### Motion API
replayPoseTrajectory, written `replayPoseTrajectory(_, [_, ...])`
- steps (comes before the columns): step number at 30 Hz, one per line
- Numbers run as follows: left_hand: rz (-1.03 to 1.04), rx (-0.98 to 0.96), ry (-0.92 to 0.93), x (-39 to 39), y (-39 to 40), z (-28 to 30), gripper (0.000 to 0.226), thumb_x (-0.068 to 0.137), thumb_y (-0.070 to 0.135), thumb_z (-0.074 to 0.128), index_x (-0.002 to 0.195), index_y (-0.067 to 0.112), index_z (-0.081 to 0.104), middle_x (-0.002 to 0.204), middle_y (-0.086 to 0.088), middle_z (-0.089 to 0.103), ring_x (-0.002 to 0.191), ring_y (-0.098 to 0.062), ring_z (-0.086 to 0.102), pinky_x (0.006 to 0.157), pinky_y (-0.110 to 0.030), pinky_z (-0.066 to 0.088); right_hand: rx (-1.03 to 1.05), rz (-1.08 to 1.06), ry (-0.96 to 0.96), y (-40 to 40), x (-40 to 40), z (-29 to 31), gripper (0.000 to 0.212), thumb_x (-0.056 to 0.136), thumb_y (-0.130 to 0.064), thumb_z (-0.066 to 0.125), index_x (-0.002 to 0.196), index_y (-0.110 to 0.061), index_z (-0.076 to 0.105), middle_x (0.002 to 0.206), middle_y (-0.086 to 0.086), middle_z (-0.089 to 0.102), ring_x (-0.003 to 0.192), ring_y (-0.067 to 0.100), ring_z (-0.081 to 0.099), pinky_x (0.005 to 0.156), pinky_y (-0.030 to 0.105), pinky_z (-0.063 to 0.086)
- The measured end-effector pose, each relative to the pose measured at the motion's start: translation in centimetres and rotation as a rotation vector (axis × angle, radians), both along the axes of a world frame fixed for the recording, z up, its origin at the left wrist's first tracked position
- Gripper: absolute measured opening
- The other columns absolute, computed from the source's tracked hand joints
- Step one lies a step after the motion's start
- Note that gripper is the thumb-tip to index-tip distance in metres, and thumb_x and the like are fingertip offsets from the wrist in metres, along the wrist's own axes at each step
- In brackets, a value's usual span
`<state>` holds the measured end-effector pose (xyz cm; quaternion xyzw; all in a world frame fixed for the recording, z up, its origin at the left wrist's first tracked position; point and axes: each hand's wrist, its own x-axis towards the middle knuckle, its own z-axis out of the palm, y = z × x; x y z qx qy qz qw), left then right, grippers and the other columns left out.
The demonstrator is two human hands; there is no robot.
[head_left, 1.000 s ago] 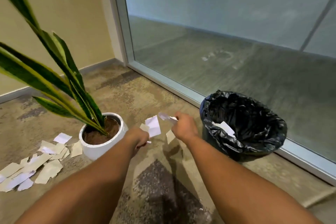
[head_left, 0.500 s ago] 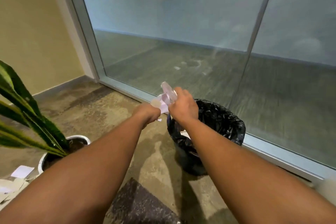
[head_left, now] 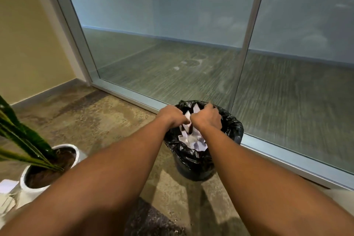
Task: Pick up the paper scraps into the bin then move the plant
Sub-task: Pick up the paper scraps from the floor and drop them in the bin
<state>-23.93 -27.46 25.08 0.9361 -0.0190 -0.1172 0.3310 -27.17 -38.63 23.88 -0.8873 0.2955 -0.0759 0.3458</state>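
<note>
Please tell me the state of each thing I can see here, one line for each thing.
left hand: closed on paper scraps, over the bin
right hand: closed on paper scraps, over the bin
bin: upright, black liner, scraps inside
scraps in bin: loose pile
plant pot: upright on carpet
floor scraps: beside the pot

I read this as an office or commercial building, a corner of a corridor or lobby. A floor-to-ceiling glass partition (head_left: 172, 34) in a slim aluminium frame (head_left: 122, 92) meets a plain cream wall (head_left: 24, 34) with a grey baseboard. The floor is patterned commercial carpet (head_left: 92, 119), and a small bin (head_left: 193, 161) lined with a black bag stands against the partition's bottom rail.
</note>
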Motion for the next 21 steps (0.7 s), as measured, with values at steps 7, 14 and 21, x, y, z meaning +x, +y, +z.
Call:
replayPoseTrajectory(7, [0.165, -0.224, -0.090, 0.6, 2.6, -1.2, 0.024, 0.072, 0.031, 0.083, 0.093, 0.024, 0.073, 0.104, 0.000, 0.074, 0.099, -0.018, 0.069, 0.095, -0.036, 0.055, 0.014, 0.100, -0.113, 1.4, 0.4, 0.4, 0.057, 0.080, -0.027, 0.068, 0.133, -0.013, 0.051, 0.136, 0.010, 0.051, 0.129, 0.031, 0.045, 0.097, 0.038, 0.045])
replayPoseTrajectory(14, [0.283, -0.217, -0.134, -0.5, 8.0, -1.9, 0.005, 0.077, 0.027, 0.075, 0.078, 0.024, 0.071, 0.091, 0.002, 0.075, 0.087, -0.018, 0.069, 0.086, -0.033, 0.057, 0.053, 0.430, -0.251, 6.9, 0.4, 0.7, 0.045, 0.080, -0.017, 0.063, 0.124, -0.013, 0.057, 0.119, 0.006, 0.062, 0.114, 0.025, 0.055, 0.094, 0.035, 0.047])
replayPoseTrajectory(21, [0.310, -0.087, -0.044, -3.0, 15.9, -4.5, 0.014, 0.080, 0.034, 0.072, 0.073, 0.022, 0.069, 0.070, 0.005, 0.064, 0.072, -0.019, 0.059, 0.067, -0.027, 0.045, -0.046, 0.822, -0.104, 14.0, -0.1, -0.9, 0.038, 0.086, -0.030, 0.061, 0.118, -0.011, 0.063, 0.114, 0.009, 0.068, 0.105, 0.026, 0.061, 0.083, 0.031, 0.048])
